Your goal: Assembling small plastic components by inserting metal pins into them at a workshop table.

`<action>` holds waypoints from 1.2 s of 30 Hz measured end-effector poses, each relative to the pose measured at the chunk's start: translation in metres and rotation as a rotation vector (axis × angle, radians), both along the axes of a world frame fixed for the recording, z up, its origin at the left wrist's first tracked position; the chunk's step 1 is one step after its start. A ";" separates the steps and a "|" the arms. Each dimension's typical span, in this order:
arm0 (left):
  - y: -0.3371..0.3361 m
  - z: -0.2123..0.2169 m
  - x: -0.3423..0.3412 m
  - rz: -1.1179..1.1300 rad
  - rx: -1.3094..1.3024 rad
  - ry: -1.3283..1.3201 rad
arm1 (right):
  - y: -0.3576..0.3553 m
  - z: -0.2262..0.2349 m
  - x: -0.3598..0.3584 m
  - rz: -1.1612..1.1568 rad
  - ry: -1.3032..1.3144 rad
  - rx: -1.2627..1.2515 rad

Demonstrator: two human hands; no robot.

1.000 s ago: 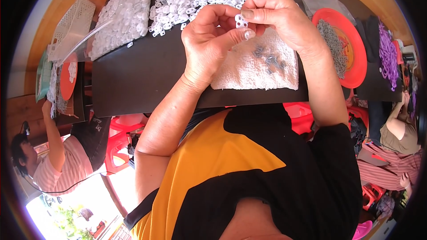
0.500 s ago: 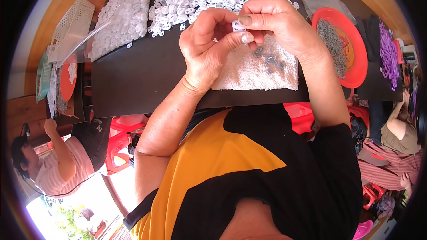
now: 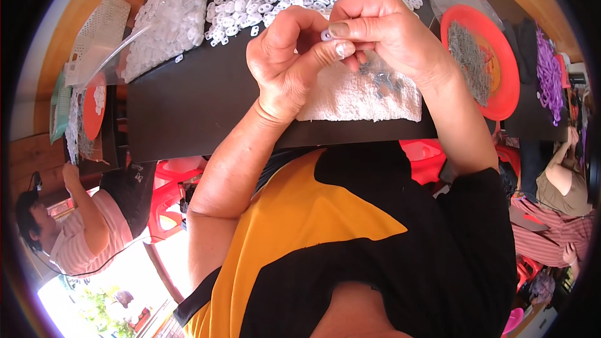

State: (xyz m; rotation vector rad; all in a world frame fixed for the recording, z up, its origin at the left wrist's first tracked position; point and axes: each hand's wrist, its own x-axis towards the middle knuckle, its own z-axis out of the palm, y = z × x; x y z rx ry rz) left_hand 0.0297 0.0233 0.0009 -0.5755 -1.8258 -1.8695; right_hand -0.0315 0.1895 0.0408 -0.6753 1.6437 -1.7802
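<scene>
A small white plastic piece with holes is pinched between my two hands above the table. My left hand is curled, its thumb pressed against the piece from below. From the right, my right hand grips the same piece between thumb and forefinger, which cover most of it. Below the hands lies a white towel with small grey metal parts on it. Just beyond the hands spreads a heap of similar white pieces.
A red plate of grey metal parts stands on the right, with purple strands past it. At left are a clear bag of white pieces and a white basket. Other people sit at both sides.
Both hands have shifted slightly up and left, and the white piece looks turned, with less of it showing between the fingers. My grip is kept.
</scene>
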 end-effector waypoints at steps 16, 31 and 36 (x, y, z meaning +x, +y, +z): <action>-0.130 0.122 -0.015 0.895 -0.215 0.021 | 0.013 -0.007 -0.023 -0.246 0.997 0.521; -0.012 -0.001 -0.020 0.233 -0.873 -0.007 | 0.014 -0.016 -0.018 -0.132 1.177 0.797; -0.009 -0.002 -0.013 0.190 -0.848 -0.002 | 0.021 -0.007 -0.021 -0.123 1.144 0.835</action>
